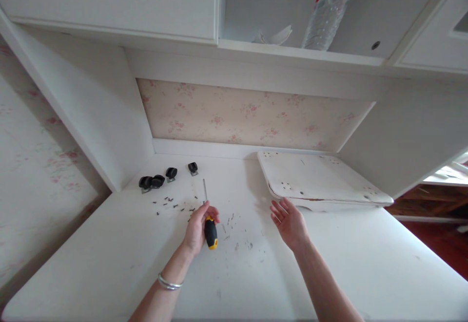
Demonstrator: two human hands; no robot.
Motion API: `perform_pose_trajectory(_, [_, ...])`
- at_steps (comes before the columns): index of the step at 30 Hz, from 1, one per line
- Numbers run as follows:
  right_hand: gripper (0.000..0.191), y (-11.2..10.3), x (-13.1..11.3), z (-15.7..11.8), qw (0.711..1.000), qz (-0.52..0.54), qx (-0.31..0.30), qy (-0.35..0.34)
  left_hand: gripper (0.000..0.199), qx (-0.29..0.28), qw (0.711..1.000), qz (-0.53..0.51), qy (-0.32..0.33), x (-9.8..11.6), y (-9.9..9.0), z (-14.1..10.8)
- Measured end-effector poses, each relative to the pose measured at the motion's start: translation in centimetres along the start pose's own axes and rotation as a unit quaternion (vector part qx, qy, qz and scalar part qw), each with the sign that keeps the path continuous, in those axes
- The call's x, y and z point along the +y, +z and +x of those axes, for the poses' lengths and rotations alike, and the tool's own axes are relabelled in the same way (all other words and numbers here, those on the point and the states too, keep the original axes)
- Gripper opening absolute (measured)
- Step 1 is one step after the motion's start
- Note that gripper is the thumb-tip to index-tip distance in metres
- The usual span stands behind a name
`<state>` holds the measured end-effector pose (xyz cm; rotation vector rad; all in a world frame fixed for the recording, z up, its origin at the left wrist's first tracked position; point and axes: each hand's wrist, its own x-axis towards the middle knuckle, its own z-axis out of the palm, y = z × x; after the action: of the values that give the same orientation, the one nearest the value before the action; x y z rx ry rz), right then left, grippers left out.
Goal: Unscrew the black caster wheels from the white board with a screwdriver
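Observation:
My left hand (197,229) is closed around a screwdriver (211,234) with a black and yellow handle; its metal shaft points away toward the back of the desk. With fingers apart, my right hand (290,224) holds nothing and is close to the front left corner of a white board (321,176). That board lies flat and has small holes near its corners. Several black casters (157,181) with metal plates sit at the back left. Between them and my left hand, several small dark screws (176,206) are scattered.
The white desk top (248,283) carries scuff marks. Overhead runs an open shelf (358,58) holding a plastic bottle (325,20). A cabinet door (109,10) hangs at upper left. Side panels (91,98) close in both ends, with floral wallpaper (234,112) behind.

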<state>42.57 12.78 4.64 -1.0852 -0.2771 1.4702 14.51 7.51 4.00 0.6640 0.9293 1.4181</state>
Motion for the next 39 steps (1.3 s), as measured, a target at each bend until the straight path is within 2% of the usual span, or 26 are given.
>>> perform_pose_trajectory(3, [0.019,0.1,-0.1,-0.3,0.999,0.030,-0.016,0.021,0.041,-0.014,1.000,0.006,-0.007,-0.4,0.0,0.0])
perform_pose_trajectory(7, [0.024,1.7,0.0,0.1,0.994,0.094,-0.047,0.009,0.040,-0.051,0.998,0.046,0.005,-0.9,0.1,-0.2])
perform_pose_trajectory(12, [0.027,4.1,0.9,2.1,0.993,0.117,-0.001,-0.014,0.040,-0.065,0.995,0.075,0.025,-0.9,0.2,-0.3])
perform_pose_trajectory(17, [0.028,5.1,1.2,3.0,0.994,0.099,0.038,-0.038,0.040,-0.067,0.994,0.081,0.030,-0.6,0.1,-0.2])
perform_pose_trajectory(22, [0.027,5.0,1.5,1.7,0.994,0.068,0.057,-0.056,0.039,-0.083,0.990,0.104,0.035,-0.5,0.3,-0.4])
perform_pose_trajectory(28, [0.022,5.7,3.4,-0.8,0.999,0.039,0.018,-0.030,0.039,-0.069,0.992,0.092,0.050,-0.4,0.4,-0.4])
perform_pose_trajectory(33, [0.025,9.6,5.9,-1.4,0.999,0.039,-0.006,0.017,0.038,0.011,0.996,0.046,0.081,1.2,-0.9,-0.6])
perform_pose_trajectory(35, [0.028,11.7,6.9,-1.4,0.998,0.041,-0.013,0.036,0.037,0.022,0.995,0.053,0.081,2.2,-2.2,-1.3])
perform_pose_trajectory(39, [0.031,15.8,9.2,-1.4,0.996,0.042,-0.030,0.066,0.039,0.043,0.989,0.110,0.085,4.0,-6.1,-3.9])
